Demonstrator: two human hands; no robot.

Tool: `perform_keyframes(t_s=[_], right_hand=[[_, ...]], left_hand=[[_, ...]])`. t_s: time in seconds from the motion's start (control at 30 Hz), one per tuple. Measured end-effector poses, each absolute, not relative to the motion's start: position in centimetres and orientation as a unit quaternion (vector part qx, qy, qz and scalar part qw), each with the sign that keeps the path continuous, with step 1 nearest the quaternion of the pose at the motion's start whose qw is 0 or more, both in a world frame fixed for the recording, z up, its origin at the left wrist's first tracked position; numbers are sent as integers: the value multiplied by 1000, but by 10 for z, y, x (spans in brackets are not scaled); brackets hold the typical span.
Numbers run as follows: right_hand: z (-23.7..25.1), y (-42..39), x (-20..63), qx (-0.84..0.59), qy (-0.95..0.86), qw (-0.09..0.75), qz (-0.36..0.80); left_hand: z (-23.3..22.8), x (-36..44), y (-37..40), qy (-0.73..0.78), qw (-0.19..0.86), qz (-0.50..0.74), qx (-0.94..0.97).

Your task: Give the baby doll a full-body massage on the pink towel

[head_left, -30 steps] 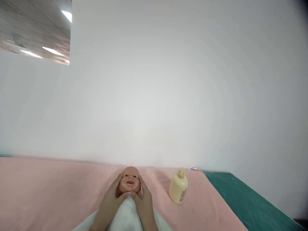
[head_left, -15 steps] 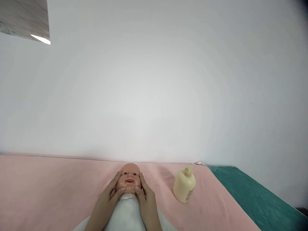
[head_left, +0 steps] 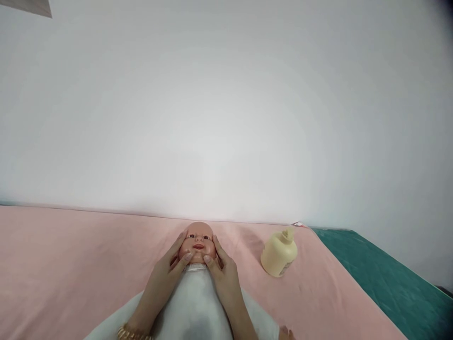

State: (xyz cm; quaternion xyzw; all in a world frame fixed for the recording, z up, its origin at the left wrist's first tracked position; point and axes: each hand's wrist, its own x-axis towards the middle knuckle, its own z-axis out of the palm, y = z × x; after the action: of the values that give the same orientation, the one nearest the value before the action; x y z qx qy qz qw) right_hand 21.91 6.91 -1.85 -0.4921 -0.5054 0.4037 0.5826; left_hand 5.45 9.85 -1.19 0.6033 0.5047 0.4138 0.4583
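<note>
A baby doll [head_left: 198,243] in white clothing [head_left: 193,300] lies on its back, its head toward the wall. My left hand [head_left: 171,264] cups the side of the doll's head at the left, with the thumb on its chin. On the other side my right hand [head_left: 222,267] mirrors this, fingers along the cheek and thumb beside the mouth. Both palms rest over the doll's shoulders and chest. A pale yellow pump bottle [head_left: 279,253] stands to the right of my right hand, apart from it.
A pink sheet [head_left: 88,264] covers the surface beneath the doll. Dark green cloth [head_left: 382,269] shows beyond its right edge. The white wall [head_left: 212,118] rises directly behind. A gold bracelet [head_left: 132,332] is on my left wrist.
The view has tilted down and shifted slightly left, so the doll, hands and bottle appear higher and further right. Both thumbs still rest by the doll's chin; more of my forearms shows.
</note>
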Motion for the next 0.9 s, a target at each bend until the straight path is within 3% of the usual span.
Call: perform_keyframes(t_s=[0.17,0.9], right_hand=[[-24,71,215,-479,-477,609,415],[-18,70,219,-503,-518,588,364]], left_hand=[[-18,57,100,487,501,443,561],[-15,54,96,514,417,420,622]])
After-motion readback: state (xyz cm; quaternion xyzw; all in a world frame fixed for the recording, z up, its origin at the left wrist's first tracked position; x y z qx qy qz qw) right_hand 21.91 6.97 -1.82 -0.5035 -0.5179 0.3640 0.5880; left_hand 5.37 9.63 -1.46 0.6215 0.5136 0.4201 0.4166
